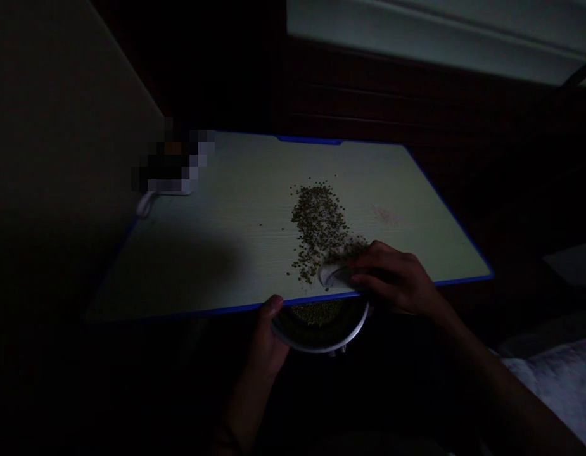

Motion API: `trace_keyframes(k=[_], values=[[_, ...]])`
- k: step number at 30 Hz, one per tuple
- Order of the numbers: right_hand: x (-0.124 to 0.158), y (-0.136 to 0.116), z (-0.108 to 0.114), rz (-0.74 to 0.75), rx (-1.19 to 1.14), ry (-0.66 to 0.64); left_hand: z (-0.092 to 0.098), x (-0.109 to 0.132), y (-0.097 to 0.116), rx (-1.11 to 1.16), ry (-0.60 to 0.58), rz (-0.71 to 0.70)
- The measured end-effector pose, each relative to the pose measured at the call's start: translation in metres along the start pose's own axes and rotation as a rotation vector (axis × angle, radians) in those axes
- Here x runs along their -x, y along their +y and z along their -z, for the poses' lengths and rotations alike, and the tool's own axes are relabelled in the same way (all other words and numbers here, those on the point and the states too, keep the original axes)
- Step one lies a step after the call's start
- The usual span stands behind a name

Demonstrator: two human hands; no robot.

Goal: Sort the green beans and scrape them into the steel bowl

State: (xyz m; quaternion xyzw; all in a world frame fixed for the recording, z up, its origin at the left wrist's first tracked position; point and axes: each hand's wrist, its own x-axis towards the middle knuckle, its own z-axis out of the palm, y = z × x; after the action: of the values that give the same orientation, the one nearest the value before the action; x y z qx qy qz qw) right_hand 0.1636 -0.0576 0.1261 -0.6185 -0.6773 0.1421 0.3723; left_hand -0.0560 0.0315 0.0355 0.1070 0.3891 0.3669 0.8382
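Observation:
Small greenish grains (320, 218) lie spread over the middle of a pale, blue-edged tabletop (216, 240). My left hand (270, 342) grips the left side of a round bowl (321, 348) just below the near edge, its thumb up by the tabletop's rim. More of the same grains sit inside the bowl, whose far part is hidden under the table. At the near side of the spread, my right hand (392, 272) is closed on a small white curved thing (329, 273), perhaps a scoop. It rests against the tabletop; dim light hides its exact kind.
On the tabletop's left corner is a pixelated object with a white loop (145, 204). A faint pinkish patch (385, 215) marks the right side. Pale fabric (559, 380) lies at the lower right, and a light ledge (416, 38) runs behind.

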Motion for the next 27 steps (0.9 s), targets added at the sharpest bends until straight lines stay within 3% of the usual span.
trace_keyframes(k=[11,13,17,19,21,27], values=[[0.006,0.000,-0.004,0.028,-0.075,0.073,0.001,0.007,0.009,0.039,-0.017,-0.041],[0.008,0.005,-0.002,-0.014,-0.062,0.163,-0.001,0.010,0.008,0.049,0.021,-0.057],[0.018,0.020,0.008,-0.210,-0.053,0.524,-0.004,0.014,0.006,0.035,0.117,-0.028],[0.023,0.025,0.012,-0.296,-0.107,0.623,-0.004,0.014,0.003,0.022,0.124,-0.028],[0.026,0.026,0.014,-0.341,-0.176,0.598,-0.006,0.014,-0.002,0.015,0.100,-0.028],[0.031,0.027,0.024,-0.291,-0.212,0.285,-0.013,0.013,-0.022,-0.039,0.005,0.009]])
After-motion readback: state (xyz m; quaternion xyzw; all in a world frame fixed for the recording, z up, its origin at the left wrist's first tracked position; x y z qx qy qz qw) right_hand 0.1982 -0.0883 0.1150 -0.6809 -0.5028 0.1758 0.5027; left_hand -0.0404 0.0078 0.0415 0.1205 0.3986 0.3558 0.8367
